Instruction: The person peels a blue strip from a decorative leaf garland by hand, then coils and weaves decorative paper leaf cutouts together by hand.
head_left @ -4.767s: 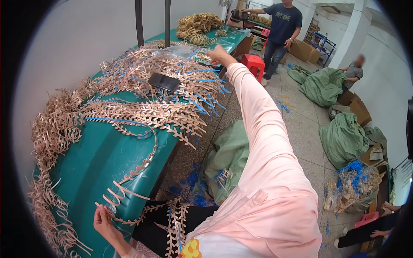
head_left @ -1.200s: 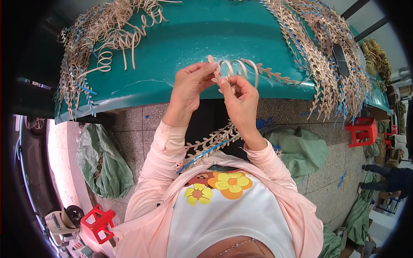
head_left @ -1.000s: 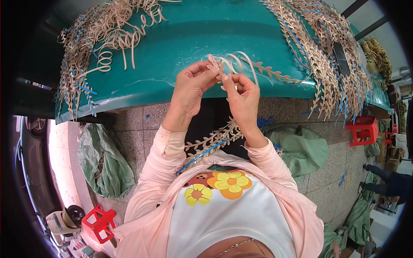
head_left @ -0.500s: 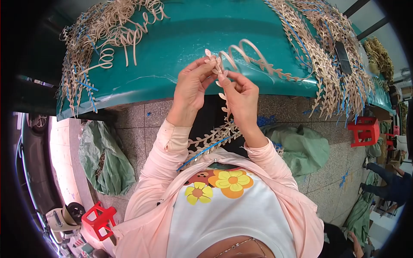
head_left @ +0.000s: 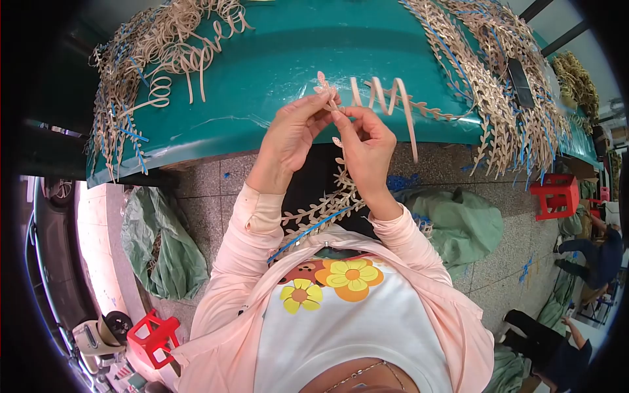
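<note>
My left hand (head_left: 298,128) pinches a beige leaf garland (head_left: 321,78) near its tip, above the front of the green table. Close beside it, my right hand (head_left: 364,139) is closed, thumb against forefinger, on the same garland and on a pale curled strip (head_left: 393,98) that coils out to the right. From between the hands the garland hangs toward my lap, where more leaf strands (head_left: 314,213) lie with a blue strip (head_left: 308,234) among them. Fingers hide just where strip and garland meet.
The green table (head_left: 308,39) carries coiled strips and leaf strands (head_left: 190,39) at left and a strand pile (head_left: 472,72) with a phone (head_left: 521,84) at right. Green sacks (head_left: 160,242) and red stools (head_left: 553,196) stand on the floor. People (head_left: 553,347) are at lower right.
The coiled strip has swung, and its loose end now hangs down past the table's front edge. Both hands keep their pinch, shifting only slightly. Another person has come further into view at lower right.
</note>
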Motion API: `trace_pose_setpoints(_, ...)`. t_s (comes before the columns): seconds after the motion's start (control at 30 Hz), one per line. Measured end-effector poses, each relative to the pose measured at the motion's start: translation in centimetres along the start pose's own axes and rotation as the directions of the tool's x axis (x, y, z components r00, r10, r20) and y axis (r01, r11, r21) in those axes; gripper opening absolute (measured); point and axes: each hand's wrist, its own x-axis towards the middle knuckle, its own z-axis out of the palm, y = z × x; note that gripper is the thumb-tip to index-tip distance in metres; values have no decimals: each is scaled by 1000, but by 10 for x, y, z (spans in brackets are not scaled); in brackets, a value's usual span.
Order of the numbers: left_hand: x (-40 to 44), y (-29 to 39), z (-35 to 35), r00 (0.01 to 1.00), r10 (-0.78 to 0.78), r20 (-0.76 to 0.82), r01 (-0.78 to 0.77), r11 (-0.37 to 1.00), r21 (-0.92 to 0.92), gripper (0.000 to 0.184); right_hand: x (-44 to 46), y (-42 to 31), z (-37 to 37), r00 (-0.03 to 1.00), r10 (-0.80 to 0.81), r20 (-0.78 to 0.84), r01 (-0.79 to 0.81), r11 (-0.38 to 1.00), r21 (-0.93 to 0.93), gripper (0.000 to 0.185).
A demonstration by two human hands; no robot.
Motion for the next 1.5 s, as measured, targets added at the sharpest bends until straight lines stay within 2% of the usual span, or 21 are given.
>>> trace_pose_setpoints(0.13, 5, -8, -3, 987, 132, -97, -117, 983, 144, 20, -4, -3, 3, 998, 47, -46, -45, 998, 51, 14)
trace_pose_setpoints(0.23, 3, -9, 10, 971, 156, -184, -131, 982, 138, 17, -3, -2, 2, 987, 157, 40, -160, 981, 111, 17)
trace_pose_setpoints(0.37, 13, -20, -12, 986, 158, -60, -157, 987, 16, 16, -5, -24, 2, 944, 328, 36, -326, 911, 251, 19)
trace_pose_setpoints(0.43, 23, -27, -22, 981, 157, -112, -148, 985, 89, 16, -5, -6, 0, 962, 273, 19, -271, 937, 221, 20)
trace_pose_setpoints(0.47, 22, -25, -19, 973, 180, -147, -154, 973, 169, 18, -6, -19, 0, 929, 369, 34, -361, 881, 305, 19)
trace_pose_setpoints(0.5, 25, -28, -20, 970, 222, -99, -203, 964, 171, 19, -5, 1, 3, 965, 264, -6, -259, 952, 160, 21)
trace_pose_setpoints(0.57, 33, -32, -31, 948, 300, -109, -249, 908, 337, 25, -7, -13, 5, 965, 247, -94, -217, 943, 252, 20)
trace_pose_setpoints(0.63, 32, -31, -31, 950, 311, -31, -281, 894, 349, 24, -9, 7, 13, 977, 156, -148, -137, 982, 130, 14)
trace_pose_setpoints(0.67, 30, -30, -26, 947, 313, -76, -265, 891, 368, 23, -9, 9, 12, 981, 112, -160, -96, 990, 108, 14)
trace_pose_setpoints(0.8, 22, -23, -17, 974, 216, -64, -197, 954, 225, 21, -6, 5, 4, 978, 171, -123, -152, 977, 150, 16)
trace_pose_setpoints(0.87, 23, -21, -20, 988, 154, -10, -151, 978, 145, 22, -7, -5, 2, 966, 180, -184, -151, 976, 160, 18)
trace_pose_setpoints(0.97, 25, -18, -24, 984, 171, 48, -176, 975, 137, 24, -3, 6, 4, 980, 156, -125, -135, 978, 160, 18)
trace_pose_setpoints(1.07, 20, -18, -12, 980, 198, 2, -195, 966, 172, 26, 1, 13, 7, 981, 114, -158, -101, 991, 87, 20)
trace_pose_setpoints(1.1, 21, -19, -10, 976, 218, -4, -211, 947, 243, 27, 3, 15, 7, 983, -11, -186, 16, 999, 27, 22)
trace_pose_setpoints(1.13, 23, -22, -12, 966, 254, -44, -227, 918, 325, 28, -1, -18, -2, 965, 238, -112, -220, 963, 157, 22)
trace_pose_setpoints(1.17, 24, -28, -12, 946, 303, -112, -241, 894, 378, 28, -1, 4, 0, 981, 177, -76, -168, 978, 121, 22)
trace_pose_setpoints(1.2, 14, -26, 6, 932, 327, -156, -239, 878, 414, 25, -3, -22, -5, 958, 281, -53, -275, 956, 100, 20)
trace_pose_setpoints(1.23, 12, -26, 10, 910, 361, -205, -230, 849, 475, 22, -3, -9, -2, 967, 253, -42, -249, 965, 84, 17)
trace_pose_setpoints(1.27, 13, -26, 7, 908, 378, -182, -260, 847, 464, 21, 0, 6, -1, 986, 160, -38, -160, 987, -1, 14)
trace_pose_setpoints(1.37, 10, -22, 7, 926, 311, -214, -235, 918, 319, 17, -2, 7, -2, 913, 398, 93, -408, 881, 240, 14)
trace_pose_setpoints(1.5, 3, -20, -2, 952, 231, -201, -198, 965, 171, 15, -5, 13, 2, 955, 293, 54, -297, 921, 253, 15)
